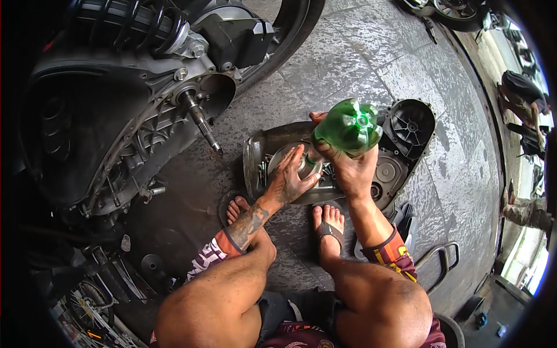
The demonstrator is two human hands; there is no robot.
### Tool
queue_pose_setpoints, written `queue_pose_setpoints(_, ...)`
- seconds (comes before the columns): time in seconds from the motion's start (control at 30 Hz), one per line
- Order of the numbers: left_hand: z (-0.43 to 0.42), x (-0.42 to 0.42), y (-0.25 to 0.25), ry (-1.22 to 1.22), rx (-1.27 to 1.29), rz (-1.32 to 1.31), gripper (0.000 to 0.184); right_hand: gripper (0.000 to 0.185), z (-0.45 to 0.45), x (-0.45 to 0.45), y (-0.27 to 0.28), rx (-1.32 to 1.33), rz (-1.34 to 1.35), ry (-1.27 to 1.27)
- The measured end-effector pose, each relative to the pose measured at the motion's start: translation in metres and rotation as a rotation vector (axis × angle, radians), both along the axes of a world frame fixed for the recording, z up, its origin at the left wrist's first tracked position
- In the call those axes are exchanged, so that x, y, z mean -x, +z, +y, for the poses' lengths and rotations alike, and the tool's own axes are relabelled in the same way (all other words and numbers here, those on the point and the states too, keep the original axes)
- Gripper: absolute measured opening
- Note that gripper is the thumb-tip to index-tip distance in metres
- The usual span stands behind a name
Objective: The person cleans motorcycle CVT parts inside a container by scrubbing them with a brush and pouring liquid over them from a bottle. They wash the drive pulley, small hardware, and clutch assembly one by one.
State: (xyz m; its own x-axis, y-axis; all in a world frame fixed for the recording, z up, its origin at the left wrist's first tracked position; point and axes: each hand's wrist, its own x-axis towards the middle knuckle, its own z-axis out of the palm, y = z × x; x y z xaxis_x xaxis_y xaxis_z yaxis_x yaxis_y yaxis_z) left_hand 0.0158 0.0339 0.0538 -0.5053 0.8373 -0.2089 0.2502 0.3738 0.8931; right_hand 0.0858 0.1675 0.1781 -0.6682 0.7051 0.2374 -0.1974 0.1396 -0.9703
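Note:
My right hand (355, 174) is wrapped round a green plastic bottle (348, 124), which is tilted with its base up toward me and its neck down. Below the neck is a shallow metal tray (249, 168) holding a round metal part (303, 169) and several small bolts. Over that part, my left hand (291, 178) has its fingers stretched out, close to the bottle's neck. Whether liquid comes out of the bottle I cannot tell. A cast engine cover (420, 130) lies inner side up, just right of the tray.
At the left stands a motorcycle's open engine case (116, 139) with a bare splined shaft (200, 123) sticking out, beside a tyre (290, 49). My feet are near the tray on the worn tiled floor (360, 64). Another person (525, 104) bends over at the far right.

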Motion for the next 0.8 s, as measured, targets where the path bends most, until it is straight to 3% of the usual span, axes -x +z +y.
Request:
queue_pose_setpoints(0.07,-0.003,-0.004,-0.007,-0.173,0.037,0.312,0.083,0.057,-0.001,-0.001,-0.007,-0.066,-0.073,0.001)
queue_pose_setpoints(0.2,-0.007,-0.010,-0.012,-0.206,0.010,0.336,0.079,0.056,-0.006,-0.004,-0.011,-0.018,-0.085,0.024)
queue_pose_setpoints(0.33,-0.011,-0.004,0.005,-0.322,0.108,0.385,0.091,0.053,-0.005,-0.011,-0.013,0.128,-0.137,0.061)
queue_pose_setpoints(0.43,-0.029,-0.001,-0.011,-0.138,-0.055,0.413,0.096,0.044,-0.004,-0.010,-0.024,0.067,-0.060,0.016)
queue_pose_setpoints(0.53,-0.043,-0.012,-0.021,0.028,0.053,0.615,0.096,0.039,-0.005,-0.009,-0.020,0.209,-0.050,0.049)
queue_pose_setpoints(0.57,-0.042,-0.014,-0.027,0.093,-0.086,0.446,0.080,0.037,-0.007,-0.010,-0.013,0.262,-0.059,0.071)
queue_pose_setpoints(0.6,-0.042,-0.013,-0.023,0.096,-0.082,0.442,0.080,0.037,-0.007,-0.010,-0.012,0.266,-0.064,0.074)
queue_pose_setpoints(0.67,-0.040,-0.009,-0.014,0.166,-0.089,0.121,0.059,0.034,-0.008,-0.007,-0.011,0.116,-0.065,0.064)
queue_pose_setpoints(0.7,-0.041,-0.008,-0.017,0.120,-0.097,0.195,0.046,0.031,-0.008,-0.008,-0.008,0.110,-0.086,0.063)
queue_pose_setpoints(0.8,-0.042,-0.008,-0.025,0.122,-0.110,0.280,0.041,0.031,-0.010,-0.006,-0.011,0.092,-0.064,0.035)
